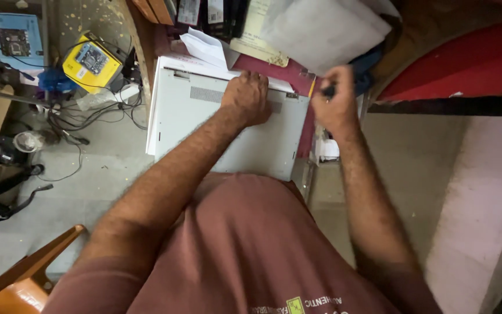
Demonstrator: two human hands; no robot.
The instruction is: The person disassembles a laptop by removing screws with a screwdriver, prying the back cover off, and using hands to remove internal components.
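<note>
Grey plastic/metal: laptop [216, 128] lies upside down, bottom panel up, pale silver-grey, w/ a slotted vent strip near the far edge and a hinge notch at the far left corner.
Laptop pos: centre of view, on the dark red worktop [289, 72], near edge overhanging toward the person's chest; white sheet under its left edge.
Far left: yellow meter-type box [91, 63] among black cables on the floor, well apart from laptop; wooden chair corner [24, 273] at bottom left.
Left hand [246, 97]: palm down on laptop's far edge, by the vents, fingers curled; grip pressed flat on the panel, not wrapped round anything.
Papers [210, 47]: white folded sheets just beyond laptop's far edge, near left hand.
Right hand [335, 102]: just off laptop's far right corner, fist closed; grip clamped on a small dark tool [327, 91], only its dark end shows, type unclear.
Above right hand: white cloth or paper bundle [326, 29].
Right: red surface [460, 64], pale wall below.
Bottom: brown-red shirt [245, 250] fills foreground.
</note>
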